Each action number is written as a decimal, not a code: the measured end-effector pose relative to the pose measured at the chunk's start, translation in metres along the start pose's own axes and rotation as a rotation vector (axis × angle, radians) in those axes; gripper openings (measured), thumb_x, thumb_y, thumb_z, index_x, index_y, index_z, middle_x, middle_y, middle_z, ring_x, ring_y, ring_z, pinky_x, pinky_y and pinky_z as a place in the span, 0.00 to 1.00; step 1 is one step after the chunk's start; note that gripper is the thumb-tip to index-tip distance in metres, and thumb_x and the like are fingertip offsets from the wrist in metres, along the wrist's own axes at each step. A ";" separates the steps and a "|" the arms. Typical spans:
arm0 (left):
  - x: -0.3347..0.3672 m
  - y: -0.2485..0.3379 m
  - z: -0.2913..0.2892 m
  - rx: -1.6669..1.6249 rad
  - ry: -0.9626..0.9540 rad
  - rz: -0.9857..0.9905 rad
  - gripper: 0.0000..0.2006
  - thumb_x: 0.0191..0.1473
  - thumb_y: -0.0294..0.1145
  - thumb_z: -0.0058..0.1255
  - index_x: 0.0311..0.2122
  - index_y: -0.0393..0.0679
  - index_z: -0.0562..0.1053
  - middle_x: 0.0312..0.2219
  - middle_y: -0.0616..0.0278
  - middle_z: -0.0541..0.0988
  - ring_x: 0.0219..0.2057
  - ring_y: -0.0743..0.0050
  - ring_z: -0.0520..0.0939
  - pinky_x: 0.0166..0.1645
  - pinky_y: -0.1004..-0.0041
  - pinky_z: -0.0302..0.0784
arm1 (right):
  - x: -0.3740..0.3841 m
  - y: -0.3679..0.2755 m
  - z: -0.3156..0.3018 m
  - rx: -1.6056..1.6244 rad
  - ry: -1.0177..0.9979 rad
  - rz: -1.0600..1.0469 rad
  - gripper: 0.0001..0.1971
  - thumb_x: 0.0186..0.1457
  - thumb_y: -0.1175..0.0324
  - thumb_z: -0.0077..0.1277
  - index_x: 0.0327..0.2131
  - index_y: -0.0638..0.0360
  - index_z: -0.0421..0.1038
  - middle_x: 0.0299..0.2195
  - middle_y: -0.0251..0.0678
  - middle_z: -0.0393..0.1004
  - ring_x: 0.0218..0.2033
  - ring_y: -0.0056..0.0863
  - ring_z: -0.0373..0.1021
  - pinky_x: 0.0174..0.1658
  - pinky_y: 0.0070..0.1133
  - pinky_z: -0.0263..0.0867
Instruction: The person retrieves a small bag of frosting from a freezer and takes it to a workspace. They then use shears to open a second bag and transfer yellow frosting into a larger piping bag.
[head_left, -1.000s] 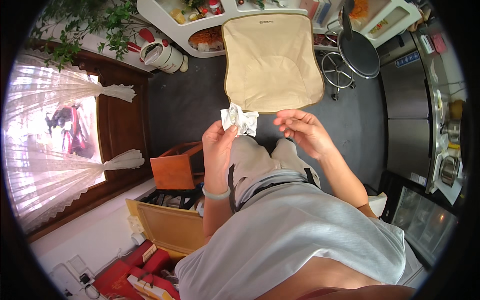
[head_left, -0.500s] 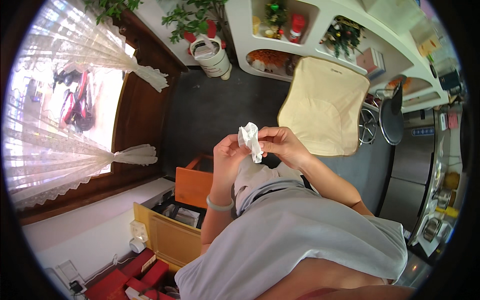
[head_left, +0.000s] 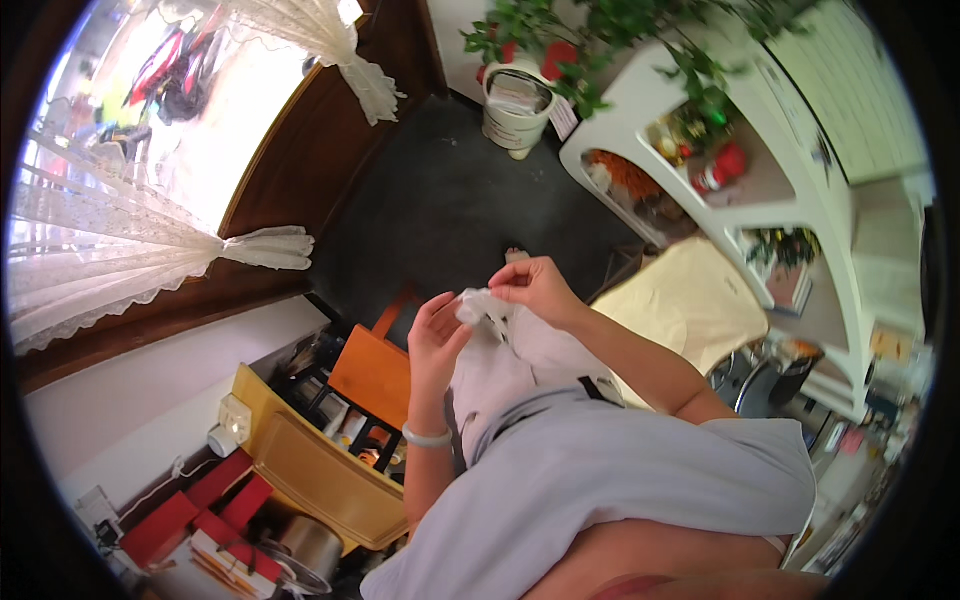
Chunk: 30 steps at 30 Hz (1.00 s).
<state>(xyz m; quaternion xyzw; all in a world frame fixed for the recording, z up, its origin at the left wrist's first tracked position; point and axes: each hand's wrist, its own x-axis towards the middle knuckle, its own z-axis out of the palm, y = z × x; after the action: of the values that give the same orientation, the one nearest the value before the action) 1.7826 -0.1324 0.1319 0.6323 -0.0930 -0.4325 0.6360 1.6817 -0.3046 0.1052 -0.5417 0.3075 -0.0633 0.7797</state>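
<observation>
A crumpled thin white sheet (head_left: 478,304), tissue or soft wrapping, is stretched between my two hands above my lap. My right hand (head_left: 540,291) pinches its right end between thumb and fingertips. At its left end, my left hand (head_left: 433,335) has curled fingers against the sheet, with a pale bracelet on the wrist below. Pale trousers (head_left: 500,365) lie directly under the sheet and blend with its lower edge.
An orange wooden panel (head_left: 372,374) and an open yellow drawer (head_left: 320,465) with small items are at left. Red boxes (head_left: 160,528) lie lower left. A cream-covered chair (head_left: 690,310) stands at right, before white shelves (head_left: 840,270). A white bucket (head_left: 516,110) sits at the far wall.
The view has turned and shifted, so the chair and shelves appear lower and further right. The white sheet has gone from upright and bunched to lower and drawn sideways between my hands.
</observation>
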 end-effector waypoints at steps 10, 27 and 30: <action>0.038 -0.110 0.016 -0.098 0.375 -0.351 0.18 0.50 0.22 0.49 0.48 0.35 0.65 0.43 0.56 0.73 0.42 0.69 0.76 0.45 0.74 0.71 | 0.361 0.173 -0.222 -0.528 1.067 -0.074 0.04 0.41 0.71 0.55 0.23 0.60 0.76 0.21 0.34 0.76 0.24 0.23 0.72 0.31 0.20 0.67; 0.031 -0.138 0.026 -0.139 0.369 -0.543 0.14 0.55 0.28 0.46 0.45 0.35 0.66 0.41 0.55 0.75 0.39 0.72 0.77 0.43 0.77 0.72 | 0.293 0.223 -0.271 -0.778 0.618 -0.054 0.12 0.45 0.76 0.49 0.37 0.61 0.70 0.32 0.40 0.73 0.34 0.32 0.70 0.39 0.25 0.66; 0.012 -0.119 0.011 -0.108 0.313 -0.432 0.15 0.54 0.28 0.47 0.47 0.35 0.65 0.42 0.54 0.74 0.40 0.71 0.76 0.42 0.76 0.70 | 0.149 0.240 -0.245 -0.775 0.581 -0.134 0.10 0.39 0.81 0.49 0.30 0.61 0.70 0.24 0.41 0.69 0.26 0.35 0.69 0.31 0.26 0.65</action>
<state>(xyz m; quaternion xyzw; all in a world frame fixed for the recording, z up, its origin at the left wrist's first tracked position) 1.7314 -0.1280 0.0238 0.6619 0.1667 -0.4595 0.5683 1.6110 -0.4695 -0.2231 -0.7706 0.4778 -0.1430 0.3969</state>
